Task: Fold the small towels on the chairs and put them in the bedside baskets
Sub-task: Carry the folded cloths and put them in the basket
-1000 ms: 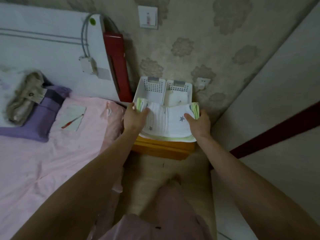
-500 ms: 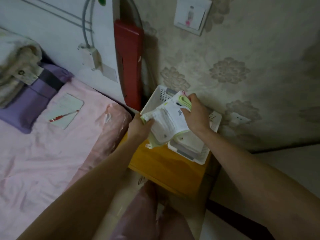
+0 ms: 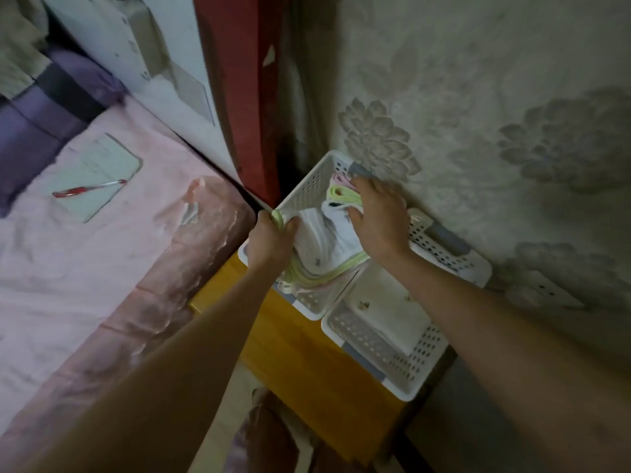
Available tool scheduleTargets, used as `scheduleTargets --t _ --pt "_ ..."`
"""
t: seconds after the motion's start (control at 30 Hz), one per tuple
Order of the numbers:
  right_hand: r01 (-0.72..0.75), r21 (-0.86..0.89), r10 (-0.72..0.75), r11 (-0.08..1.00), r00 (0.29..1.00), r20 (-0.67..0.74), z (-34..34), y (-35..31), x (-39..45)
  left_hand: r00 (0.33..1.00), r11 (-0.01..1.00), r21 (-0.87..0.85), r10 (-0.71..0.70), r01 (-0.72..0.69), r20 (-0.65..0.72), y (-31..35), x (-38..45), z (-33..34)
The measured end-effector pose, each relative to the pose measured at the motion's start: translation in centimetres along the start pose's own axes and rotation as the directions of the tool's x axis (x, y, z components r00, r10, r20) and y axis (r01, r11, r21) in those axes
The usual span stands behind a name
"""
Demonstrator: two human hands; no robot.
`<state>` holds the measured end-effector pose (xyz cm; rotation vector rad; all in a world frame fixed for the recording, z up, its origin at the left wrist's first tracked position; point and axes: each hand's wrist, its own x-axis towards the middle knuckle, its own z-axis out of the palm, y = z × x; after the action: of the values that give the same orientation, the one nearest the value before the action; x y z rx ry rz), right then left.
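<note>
Head view: left hand point(image 3: 269, 241) grips the green-edged towel point(image 3: 326, 237) by its near corner, right hand point(image 3: 379, 216) grasps its far end, lowering it into the left basket point(image 3: 304, 191) on the desk point(image 3: 307, 367). Right basket point(image 3: 423, 367) holds a folded cloth point(image 3: 386, 308).

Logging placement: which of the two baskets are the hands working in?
The basket nearer the bed: both hands hold the green-edged towel there. The other basket holds only a folded white towel.

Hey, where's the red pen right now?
In the head view, the red pen lies at the left on a pale notepad on the pink bedsheet, near the purple pillow.
</note>
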<state>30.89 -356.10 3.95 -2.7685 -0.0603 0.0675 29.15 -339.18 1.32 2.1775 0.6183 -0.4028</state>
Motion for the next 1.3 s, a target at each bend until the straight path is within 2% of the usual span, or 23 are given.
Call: scheduleTargets --t 0.1,0.17,0.23,0.33,0.47,0.53,0.63,0.8,0.87,0.97,1.03,1.1,1.13,1.17,1.2,1.23,1.27,1.3 --pt "0.077 0.020 -0.077 0.997 0.997 0.015 0.8 -0.3 1.8 0.995 0.993 -0.117 0.011 -0.023 -0.104 -0.9 -0.4 1.0" --pt "0.104 0.028 -0.105 0.994 0.994 0.036 1.5 -0.5 2.7 0.993 0.995 -0.082 0.045 -0.054 -0.107 -1.6 -1.0 1.6" --pt "0.105 0.014 -0.106 0.994 0.992 0.073 2.4 -0.5 3.1 0.997 0.996 0.067 0.063 -0.059 -0.049 -2.4 -1.4 2.2" --pt "0.090 0.027 -0.092 0.996 0.988 0.124 3.9 0.0 2.7 0.993 0.933 0.342 0.116 -0.112 0.012 -3.7 -1.5 2.5" --pt "0.031 0.037 -0.038 0.999 0.974 0.224 5.8 0.1 1.9 0.996 0.853 0.515 0.093 -0.083 0.006 -6.5 -0.5 0.9" --pt "0.026 0.020 -0.031 0.999 0.951 0.307 6.6 -0.3 1.8 0.997 0.800 0.596 0.077 -0.072 0.018 -7.7 0.0 -0.1" --pt "0.105 -0.029 -0.086 0.994 0.920 0.381 8.2 -1.2 1.6 0.993 0.680 0.725 0.055 -0.111 0.101 -8.8 0.8 -0.9" --pt "0.232 -0.148 -0.165 0.961 0.917 0.363 9.9 -2.0 2.0 0.968 0.398 0.886 0.029 -0.239 0.248 -9.2 1.9 -0.8" --pt "0.212 -0.144 -0.146 0.967 0.917 0.371 10.1 -2.1 2.1 0.965 0.346 0.905 0.005 -0.248 0.263 -9.4 2.2 -0.6" --pt "0.244 -0.171 -0.173 0.954 0.921 0.348 10.1 -1.9 1.8 0.966 0.340 0.905 0.088 -0.257 0.242 -9.5 2.5 -0.8" --pt "0.373 -0.266 -0.278 0.889 0.901 0.334 10.1 -1.5 1.2 0.939 0.437 0.840 0.258 -0.323 0.226 -9.8 1.9 -1.8" --pt "0.524 -0.377 -0.423 0.764 0.848 0.319 10.0 -1.8 0.6 0.882 0.604 0.697 0.464 -0.386 0.086 -10.8 0.3 -3.2" --pt "0.609 -0.379 -0.518 0.697 0.793 0.321 10.0 -2.1 0.4 0.849 0.684 0.616 0.526 -0.392 -0.044 -11.6 -0.7 -3.5" --pt "0.707 -0.327 -0.594 0.627 0.705 0.386 10.1 -2.5 0.2 0.832 0.773 0.522 0.519 -0.360 -0.195 -12.5 -1.7 -3.6" --pt "0.799 -0.236 -0.648 0.553 0.591 0.480 10.4 -3.1 0.0 0.846 0.869 0.392 0.433 -0.300 -0.312 -13.2 -2.6 -3.5" --pt "0.863 -0.136 -0.663 0.486 0.465 0.586 11.0 -3.6 -0.2 0.882 0.948 0.215 0.301 -0.234 -0.362 -13.9 -3.0 -3.2" --pt "0.896 -0.064 -0.629 0.440 0.359 0.689 11.6 -4.1 -0.3 0.925 0.984 0.017 0.173 -0.178 -0.338 -14.2 -3.3 -2.9" --pt "0.908 -0.021 -0.584 0.419 0.287 0.759 12.4 -4.3 -0.2 0.956 0.977 -0.158 0.096 -0.143 -0.278 -14.4 -3.2 -2.4"
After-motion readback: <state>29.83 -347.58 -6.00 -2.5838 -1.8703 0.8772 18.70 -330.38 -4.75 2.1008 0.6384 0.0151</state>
